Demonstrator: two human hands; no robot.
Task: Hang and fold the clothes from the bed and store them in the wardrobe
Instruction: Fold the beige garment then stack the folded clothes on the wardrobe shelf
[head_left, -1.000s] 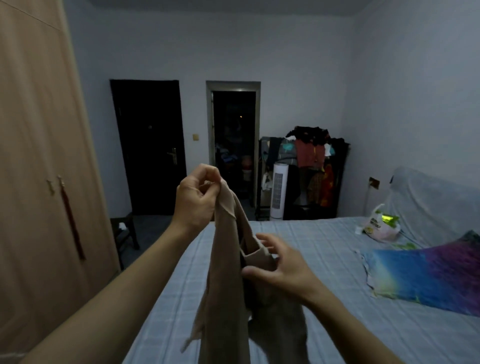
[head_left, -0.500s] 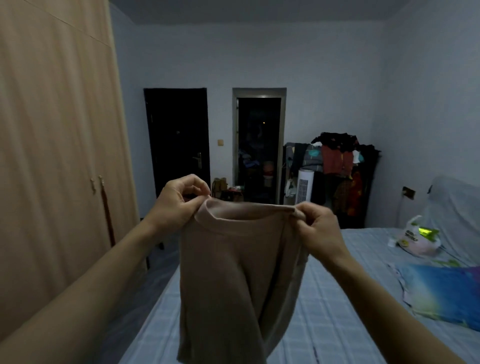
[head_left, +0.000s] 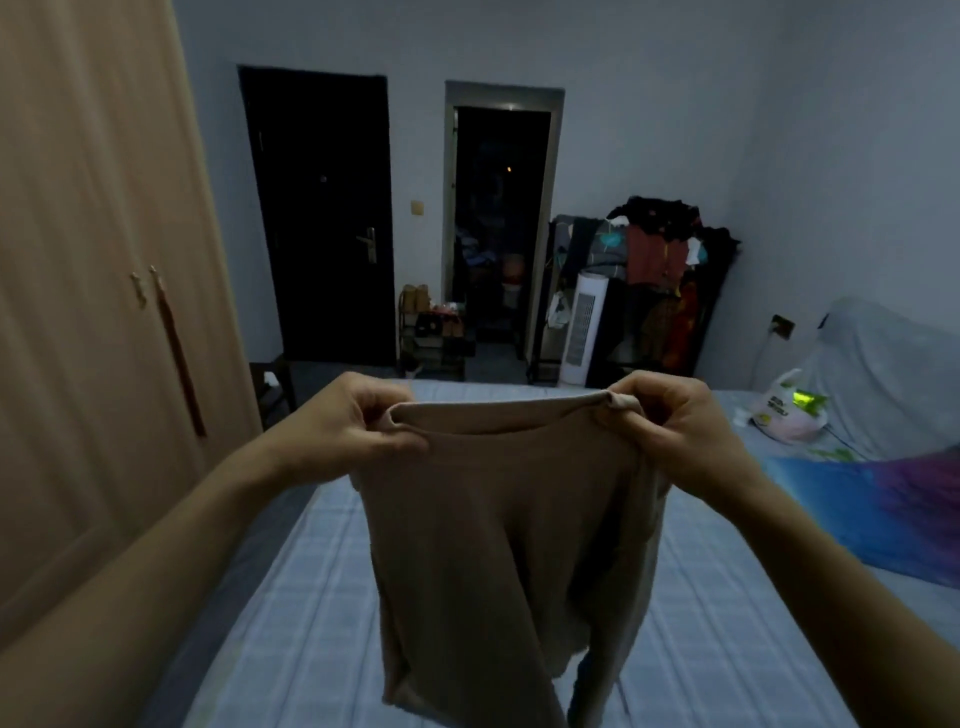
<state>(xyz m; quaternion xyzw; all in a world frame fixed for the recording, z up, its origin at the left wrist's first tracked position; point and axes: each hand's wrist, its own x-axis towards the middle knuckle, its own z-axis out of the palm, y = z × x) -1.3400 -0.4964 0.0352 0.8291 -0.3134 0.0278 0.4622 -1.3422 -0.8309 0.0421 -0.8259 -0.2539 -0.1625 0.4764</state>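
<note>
Fingers (head_left: 374, 415) of the left hand (head_left: 345, 423) are curling tight over one end of the beige garment (head_left: 498, 519), thumb pressing the cloth from the near side, so the top band is being pinched rather than merely touched. Across from it, the right hand (head_left: 675, 421) is doing the same at the other end, its fingers clenching a small bunched fold of the band. Neither hand is loose; both are gripping the same piece of clothing.

From the head view, the only one given, the band is being stretched roughly level between the two hands, and the rest of the garment is hanging straight down in front of the person, above the bed (head_left: 311, 597) and apart from its checked sheet. Holding it by both top corners like this is most likely letting the cloth fall open under its own weight, so that its shape can be read and its edges lined up before a fold or a hanger. One side is drooping in a looser, doubled drape, so the piece is probably not yet flat enough to fold cleanly.

To the left, the wardrobe (head_left: 93, 312) is standing with its doors closed, handles near the middle seam, so storing is not yet in hand. On the bed's far right a colourful pillow (head_left: 878, 514) is lying, with a plastic bag (head_left: 784, 410) just behind it. A rack heaped with clothes (head_left: 660, 249) is standing by the far wall.
</note>
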